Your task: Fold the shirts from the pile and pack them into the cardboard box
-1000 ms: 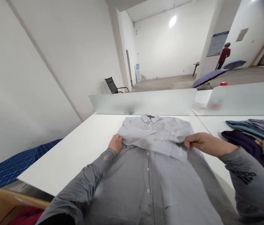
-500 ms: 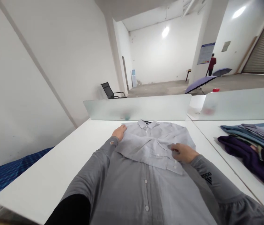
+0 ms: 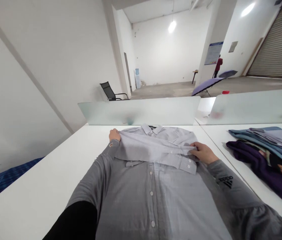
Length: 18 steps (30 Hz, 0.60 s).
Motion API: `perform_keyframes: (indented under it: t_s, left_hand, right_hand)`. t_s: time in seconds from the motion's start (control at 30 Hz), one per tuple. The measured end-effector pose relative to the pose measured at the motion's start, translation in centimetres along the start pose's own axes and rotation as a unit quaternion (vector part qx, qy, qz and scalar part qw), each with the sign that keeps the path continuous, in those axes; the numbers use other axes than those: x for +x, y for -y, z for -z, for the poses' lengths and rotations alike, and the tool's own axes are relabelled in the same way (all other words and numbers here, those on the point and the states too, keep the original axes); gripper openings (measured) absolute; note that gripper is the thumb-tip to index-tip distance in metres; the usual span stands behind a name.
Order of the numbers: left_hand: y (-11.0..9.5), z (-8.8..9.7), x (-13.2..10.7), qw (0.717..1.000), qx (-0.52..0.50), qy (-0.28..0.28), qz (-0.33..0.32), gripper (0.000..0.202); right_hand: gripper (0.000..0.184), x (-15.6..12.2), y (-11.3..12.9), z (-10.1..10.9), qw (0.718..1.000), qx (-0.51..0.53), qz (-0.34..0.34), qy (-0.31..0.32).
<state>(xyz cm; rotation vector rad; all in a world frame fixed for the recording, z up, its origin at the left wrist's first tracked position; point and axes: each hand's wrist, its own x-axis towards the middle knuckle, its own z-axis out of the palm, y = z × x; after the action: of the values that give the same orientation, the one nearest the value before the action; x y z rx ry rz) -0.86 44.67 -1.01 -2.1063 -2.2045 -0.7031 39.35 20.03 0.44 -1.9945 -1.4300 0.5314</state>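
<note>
A light grey button-up shirt [image 3: 141, 190] lies front up before me, its collar at the far end. One sleeve [image 3: 151, 148] is laid across the chest, its buttoned cuff toward the right. At the shirt's left shoulder, my left hand [image 3: 114, 134] is closed, pinching the cloth at the sleeve's upper end. My right hand [image 3: 203, 152] pinches the sleeve's edge near the cuff, thumb and fingers together. Between both hands the sleeve's upper edge is stretched fairly straight.
The shirt rests on a white table [image 3: 63, 166]. Folded clothes [image 3: 271, 150] are stacked on the right. A frosted divider [image 3: 141, 111] stands along the far edge. Behind it are a black chair [image 3: 111, 93], a purple umbrella [image 3: 206, 86] and a distant person [image 3: 218, 66].
My left hand has closed on the shoulder cloth, and my right hand has taken hold of the sleeve's edge. The sleeve is now pulled straighter and lifted. The camera view has shifted slightly.
</note>
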Motion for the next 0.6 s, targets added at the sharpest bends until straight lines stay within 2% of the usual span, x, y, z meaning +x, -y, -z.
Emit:
perform_keyframes:
  t_s: [0.1,0.2,0.27,0.3,0.37,0.4,0.47,0.53,0.6]
  left_hand:
    - [-0.2,-0.2,-0.7,0.999,-0.016,-0.012,0.032,0.025]
    - [-0.8,-0.1,-1.7,0.998,-0.030,-0.043,0.023,0.039]
    - [-1.0,-0.1,-2.8,0.997,-0.041,-0.058,-0.023,0.043]
    - [-1.0,-0.2,-3.5,0.995,-0.048,-0.058,-0.064,0.042]
    - [-0.4,-0.5,-5.4,0.983,-0.061,-0.042,-0.168,0.042]
    - [0.0,-0.7,-6.5,0.973,-0.064,-0.025,-0.221,0.044]
    - [1.1,-0.9,-8.9,0.953,-0.054,0.023,-0.297,0.049]
    - [2.1,-0.8,-11.0,0.941,-0.026,0.085,-0.327,0.051]
    - [2.8,-0.2,-12.4,0.931,-0.001,0.139,-0.339,0.051]
  right_hand:
    - [0.021,0.4,-0.9,-1.2,0.993,-0.089,0.023,-0.079]
    - [0.035,0.4,-1.3,-1.6,0.982,-0.136,0.012,-0.130]
    - [0.040,0.1,-1.2,-1.6,0.970,-0.148,0.010,-0.190]
    - [0.041,-0.1,-1.0,-1.8,0.964,-0.153,0.030,-0.217]
    - [0.043,-0.6,-0.5,-2.3,0.950,-0.169,0.117,-0.235]
    - [0.046,-0.8,-0.2,-2.8,0.944,-0.182,0.171,-0.217]
    - [0.053,-1.2,0.2,-4.0,0.933,-0.220,0.253,-0.127]
    - [0.056,-1.5,0.3,-5.1,0.925,-0.266,0.269,-0.032]
    - [0.056,-1.5,0.0,-5.9,0.920,-0.300,0.251,0.032]
